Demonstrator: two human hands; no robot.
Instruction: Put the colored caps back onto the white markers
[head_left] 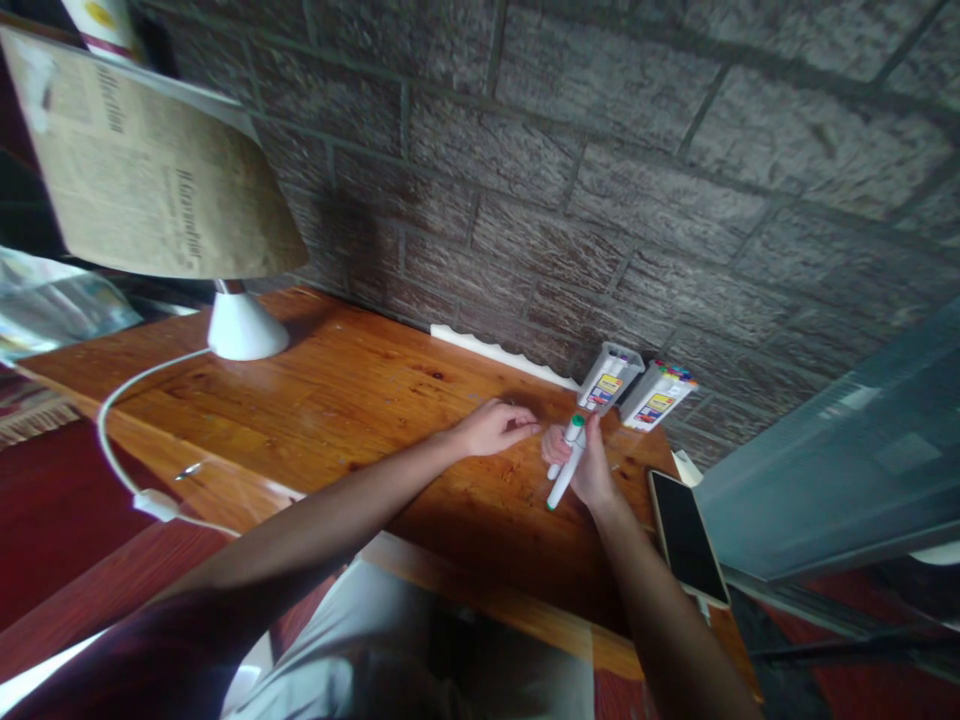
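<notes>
My right hand (592, 465) is closed round white markers (568, 476), held above the wooden table (360, 400). At least one has a green cap at its upper end, and green also shows at the lower tip of the long one. My left hand (496, 428) rests on the table just to the left, fingers loosely bent and thumb a little apart, holding nothing. Just behind the right hand stands a clear plastic marker case (609, 378). A second case (658, 396), full of markers with coloured ends, stands to its right.
At the table's right edge lies a phone (688, 537) with a cable plugged in. A lamp (247, 327) with a newsprint shade stands at the left, its white cord (112, 400) hanging over the front edge. A white scalloped strip (502, 356) runs along the brick wall (480, 180).
</notes>
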